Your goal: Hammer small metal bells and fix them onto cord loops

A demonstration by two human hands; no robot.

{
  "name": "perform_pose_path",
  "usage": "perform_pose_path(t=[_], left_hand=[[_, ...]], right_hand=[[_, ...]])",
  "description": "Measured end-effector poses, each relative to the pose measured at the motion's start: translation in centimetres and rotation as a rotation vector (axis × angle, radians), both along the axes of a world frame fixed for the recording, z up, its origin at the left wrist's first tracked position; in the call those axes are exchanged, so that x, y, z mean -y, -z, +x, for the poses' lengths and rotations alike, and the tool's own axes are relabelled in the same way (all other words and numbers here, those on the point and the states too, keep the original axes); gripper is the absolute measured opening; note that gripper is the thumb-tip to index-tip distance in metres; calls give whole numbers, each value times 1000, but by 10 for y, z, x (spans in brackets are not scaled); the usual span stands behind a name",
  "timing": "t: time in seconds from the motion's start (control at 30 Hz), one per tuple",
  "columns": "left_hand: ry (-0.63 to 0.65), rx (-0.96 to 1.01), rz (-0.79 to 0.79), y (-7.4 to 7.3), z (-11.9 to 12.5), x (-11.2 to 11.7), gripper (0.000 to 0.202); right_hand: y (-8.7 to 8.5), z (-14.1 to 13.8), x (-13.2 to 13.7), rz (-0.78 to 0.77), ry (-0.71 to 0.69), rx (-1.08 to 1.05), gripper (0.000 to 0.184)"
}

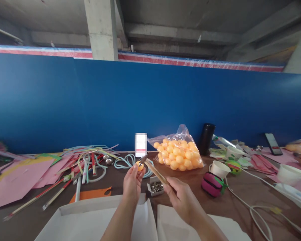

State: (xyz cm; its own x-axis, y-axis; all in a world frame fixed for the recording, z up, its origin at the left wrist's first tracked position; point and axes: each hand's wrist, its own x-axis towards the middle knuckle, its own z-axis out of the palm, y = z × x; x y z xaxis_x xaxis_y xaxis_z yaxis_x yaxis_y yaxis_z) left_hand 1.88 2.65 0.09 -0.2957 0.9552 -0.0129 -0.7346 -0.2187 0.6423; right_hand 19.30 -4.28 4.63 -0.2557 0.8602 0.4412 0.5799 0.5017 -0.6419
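Observation:
My left hand [132, 183] pinches an orange ping-pong ball [140, 166] between thumb and fingers. A small dark or shiny spot shows on the ball, too small to make out. Wrapped around a wooden handle, my right hand [180, 195] holds a hammer [154, 170]. Its dark head is at the ball, close above or touching; I cannot tell which. Just below the hammer, a small open box [150, 190] holds many small metal pieces. Behind it lies a clear plastic bag [182, 132] full of orange ping-pong balls.
White open boxes [75, 219] lie in front of my forearms. Left are pink paper sheets [22, 179], sticks and blue tubing [124, 162]. A phone [140, 145] leans on the blue partition [140, 100]. Right stand a black bottle [207, 139], paper cup [219, 170], magenta pouch [211, 184] and white cable [238, 199].

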Motion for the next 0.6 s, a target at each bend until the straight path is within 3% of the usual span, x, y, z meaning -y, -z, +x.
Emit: perform_pose_path(t=[0.6], left_hand=[[-11, -8, -8, 3, -1, -3, 12]], right_hand=[[1, 1, 0, -3, 16, 23, 21]])
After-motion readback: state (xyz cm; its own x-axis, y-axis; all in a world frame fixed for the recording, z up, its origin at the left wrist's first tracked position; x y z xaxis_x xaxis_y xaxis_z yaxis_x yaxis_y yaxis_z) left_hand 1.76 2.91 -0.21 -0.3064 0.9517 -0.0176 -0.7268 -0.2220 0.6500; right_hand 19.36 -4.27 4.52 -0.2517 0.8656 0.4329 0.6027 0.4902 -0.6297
